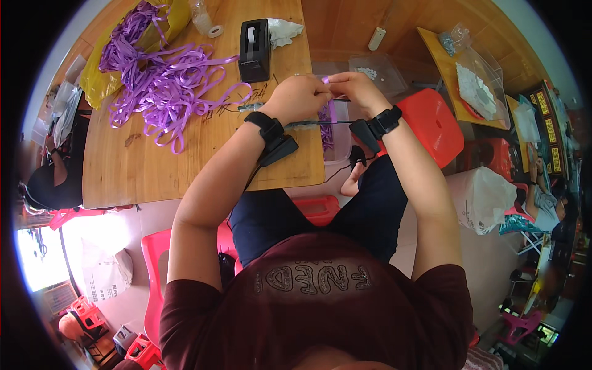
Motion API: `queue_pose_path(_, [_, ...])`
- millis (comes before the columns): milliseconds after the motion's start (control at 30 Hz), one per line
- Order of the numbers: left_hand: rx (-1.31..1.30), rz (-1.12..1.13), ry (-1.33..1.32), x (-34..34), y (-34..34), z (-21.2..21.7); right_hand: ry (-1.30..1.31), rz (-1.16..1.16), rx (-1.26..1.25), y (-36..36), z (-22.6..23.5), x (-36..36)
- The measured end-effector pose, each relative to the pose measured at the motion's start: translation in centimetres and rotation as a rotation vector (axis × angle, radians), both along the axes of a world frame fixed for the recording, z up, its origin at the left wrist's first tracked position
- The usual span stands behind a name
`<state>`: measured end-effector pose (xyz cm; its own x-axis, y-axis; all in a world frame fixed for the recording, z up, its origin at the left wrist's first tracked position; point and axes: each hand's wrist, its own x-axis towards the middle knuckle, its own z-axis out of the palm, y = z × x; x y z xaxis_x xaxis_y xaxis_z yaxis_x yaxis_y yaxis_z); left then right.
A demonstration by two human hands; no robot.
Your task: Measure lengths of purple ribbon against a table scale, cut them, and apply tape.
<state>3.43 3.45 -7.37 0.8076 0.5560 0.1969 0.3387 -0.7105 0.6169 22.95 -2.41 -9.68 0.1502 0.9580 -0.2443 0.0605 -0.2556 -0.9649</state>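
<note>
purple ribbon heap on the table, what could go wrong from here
Tangling: the purple ribbon heap has many loose, crossing loops, so pulling one length might tighten a knot or drag others along.

Snagging: a loop trails close to the black band on the left wrist, so it could catch there.

Dropping: a purple strip shows by the left hand and right hand, beyond the table's edge; if loosely held, it might fall.

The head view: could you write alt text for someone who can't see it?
A person's left hand and right hand meet at a narrow purple strip by the edge of a wooden table. On it are a heap of purple ribbon, partly in a yellow bag, and a black tape dispenser.
</note>
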Motion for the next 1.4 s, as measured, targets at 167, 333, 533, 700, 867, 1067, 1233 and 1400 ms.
queue_pose_path(167, [0.056,-0.027,0.121,0.5,0.4,0.2,0.107,0.005,-0.122,-1.7,-0.3,2.2])
queue_pose_path(333, [-0.052,-0.051,0.258,0.9,0.7,0.9,0.273,0.198,0.049,-4.9,-5.0,1.3])
queue_pose_path(533, [-0.1,-0.036,0.256,0.8,0.3,1.4,0.475,0.06,0.039,-7.3,-5.6,-2.8])
queue_pose_path(700, [-0.042,0.002,0.171,0.0,-0.5,1.3,0.344,-0.033,0.066,-8.6,-5.0,-4.0])
queue_pose_path(867, [-0.109,0.071,0.093,-1.1,-3.7,2.8,0.258,-0.078,0.105,-9.5,-4.5,-4.6])
queue_pose_path(1067, [-0.979,0.04,0.192,-2.3,-3.9,3.9,0.373,-0.162,0.145,-10.0,-4.3,-6.4])
queue_pose_path(1233, [-1.171,-0.032,0.15,-2.0,-4.1,2.5,0.391,-0.247,0.2,-10.3,-4.0,-7.2])
queue_pose_path(1400, [-1.103,-0.009,0.101,-2.1,-4.6,2.1,0.218,-0.099,0.122,-11.0,-0.9,-5.4])
